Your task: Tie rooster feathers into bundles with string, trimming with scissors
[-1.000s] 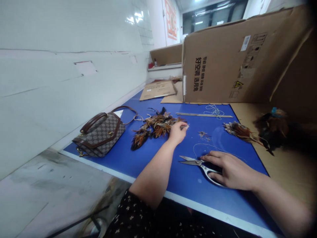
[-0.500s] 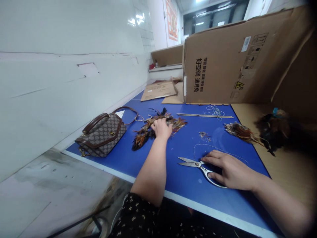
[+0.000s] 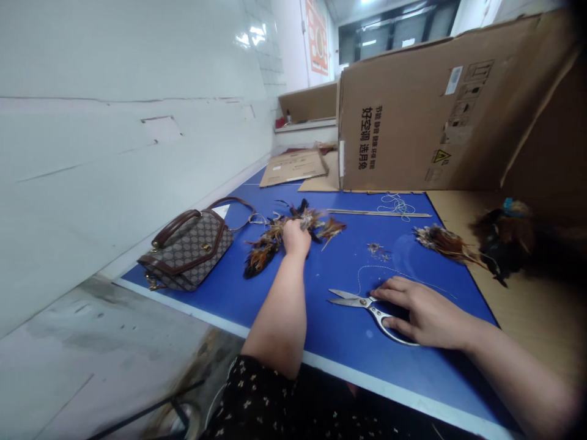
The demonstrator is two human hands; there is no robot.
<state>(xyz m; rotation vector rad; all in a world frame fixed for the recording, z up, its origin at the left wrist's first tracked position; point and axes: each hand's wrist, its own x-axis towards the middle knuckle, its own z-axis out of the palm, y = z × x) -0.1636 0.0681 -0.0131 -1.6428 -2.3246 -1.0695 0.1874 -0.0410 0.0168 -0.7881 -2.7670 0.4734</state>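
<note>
My left hand is closed around some brown and orange feathers at the middle of a feather pile on the blue table. My right hand rests on the handles of silver scissors, fingers lying over the loops, blades pointing left. A thin thread curves across the table just beyond that hand.
A brown patterned handbag lies at the table's left edge. A large cardboard box stands at the back, with a thin stick and string in front. More feather bundles lie at the right on cardboard. White wall on the left.
My left hand moved from the pile's right end leftward onto the pile and closed on feathers, lifting some slightly. My right hand stayed on the scissors.
</note>
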